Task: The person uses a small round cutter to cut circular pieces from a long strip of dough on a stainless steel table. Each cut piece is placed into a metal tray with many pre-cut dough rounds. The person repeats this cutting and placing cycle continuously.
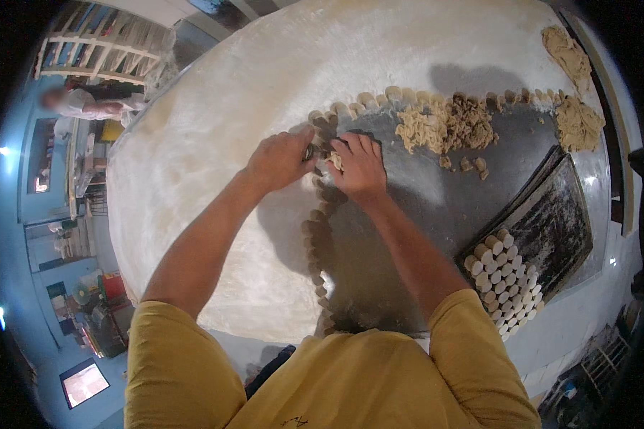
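Note:
My left hand (283, 161) is closed around what looks like a small round metal cutter (309, 151), at the scalloped edge of a wide, pale sheet of dough (193, 150). Close beside it, my right hand (361, 168) curls over some dough scraps (335, 161); its fingertips nearly meet the left hand. Round bites run along the whole edge of the sheet, up from near my body and then off to the right. The spot directly under both hands is hidden.
Torn dough scraps (447, 125) lie on the bare metal tabletop (379, 264). Larger dough lumps (578, 123) sit at the far right. Dark baking trays (551, 222) are stacked at right, with small white dough rounds (504, 279) in rows. A person (96, 106) stands far left near a rack (100, 50).

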Demonstrator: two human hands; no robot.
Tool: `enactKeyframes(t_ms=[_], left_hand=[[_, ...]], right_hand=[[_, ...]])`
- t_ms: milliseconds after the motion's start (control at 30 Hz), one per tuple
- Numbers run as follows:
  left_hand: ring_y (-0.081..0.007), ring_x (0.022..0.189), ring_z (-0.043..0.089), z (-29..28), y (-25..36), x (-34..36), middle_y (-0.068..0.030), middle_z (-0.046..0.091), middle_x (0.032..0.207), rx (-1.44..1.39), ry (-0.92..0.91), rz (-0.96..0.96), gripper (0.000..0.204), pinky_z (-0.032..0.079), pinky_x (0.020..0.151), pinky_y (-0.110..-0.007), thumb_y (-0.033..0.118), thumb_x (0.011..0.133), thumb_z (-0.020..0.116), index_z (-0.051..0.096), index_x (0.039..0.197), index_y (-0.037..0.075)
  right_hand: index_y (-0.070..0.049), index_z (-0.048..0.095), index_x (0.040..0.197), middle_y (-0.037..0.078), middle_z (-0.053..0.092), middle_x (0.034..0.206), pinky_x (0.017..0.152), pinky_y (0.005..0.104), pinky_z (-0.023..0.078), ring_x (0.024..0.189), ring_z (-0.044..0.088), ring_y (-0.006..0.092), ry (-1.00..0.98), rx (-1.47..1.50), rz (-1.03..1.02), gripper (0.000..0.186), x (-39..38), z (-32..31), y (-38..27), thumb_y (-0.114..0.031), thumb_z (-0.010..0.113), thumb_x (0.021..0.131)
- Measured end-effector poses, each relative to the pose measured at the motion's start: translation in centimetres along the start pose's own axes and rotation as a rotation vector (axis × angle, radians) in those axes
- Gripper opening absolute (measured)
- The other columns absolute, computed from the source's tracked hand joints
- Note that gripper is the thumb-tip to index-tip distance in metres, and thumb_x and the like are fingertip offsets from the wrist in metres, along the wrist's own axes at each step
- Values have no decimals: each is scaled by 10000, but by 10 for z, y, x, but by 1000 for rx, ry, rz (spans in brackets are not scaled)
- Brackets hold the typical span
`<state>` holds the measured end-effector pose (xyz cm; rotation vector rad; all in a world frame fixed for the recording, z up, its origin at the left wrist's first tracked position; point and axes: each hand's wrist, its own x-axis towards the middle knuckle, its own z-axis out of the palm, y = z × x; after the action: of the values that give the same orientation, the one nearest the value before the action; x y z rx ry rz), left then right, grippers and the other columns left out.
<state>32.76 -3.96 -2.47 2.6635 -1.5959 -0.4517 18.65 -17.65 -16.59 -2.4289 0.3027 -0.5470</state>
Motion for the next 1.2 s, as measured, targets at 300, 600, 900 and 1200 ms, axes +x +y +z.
enactKeyframes(t_ms=[300, 600, 900, 1200], left_hand=[[-453, 992, 712, 37, -12, 17, -237, 712, 1029, -264, -40, 23, 400, 562, 887, -537, 164, 922, 793, 575, 1240, 59], [-282, 792, 699, 4, -28, -14, -172, 686, 845, -489, 73, -187, 349, 554, 778, -417, 143, 917, 831, 637, 1189, 41], [-455, 889, 725, -16, -26, 33, -224, 737, 914, -75, -102, 13, 470, 560, 780, -548, 233, 914, 823, 583, 1272, 45], [-453, 985, 725, 28, -36, 42, -260, 723, 1061, -256, -20, 57, 467, 574, 868, -509, 138, 884, 843, 600, 1258, 1]], right_hand=[[-57, 727, 1123, 122, 657, 1175, 1001, 482, 467, 1156, 618, 332, 100, 67, -140, 373, 7, 0, 6, -124, 798, 763], [-61, 720, 1182, 126, 644, 1184, 1024, 498, 462, 1150, 612, 344, 214, 38, -46, 404, 9, 7, 3, -67, 694, 778], [-62, 738, 1144, 119, 648, 1191, 1002, 498, 461, 1145, 615, 331, 215, 83, -60, 364, 12, 1, 1, -116, 755, 784], [-100, 734, 1053, 72, 618, 1093, 949, 486, 452, 1070, 597, 303, 190, 24, -32, 248, 27, 11, 8, -163, 789, 821]])
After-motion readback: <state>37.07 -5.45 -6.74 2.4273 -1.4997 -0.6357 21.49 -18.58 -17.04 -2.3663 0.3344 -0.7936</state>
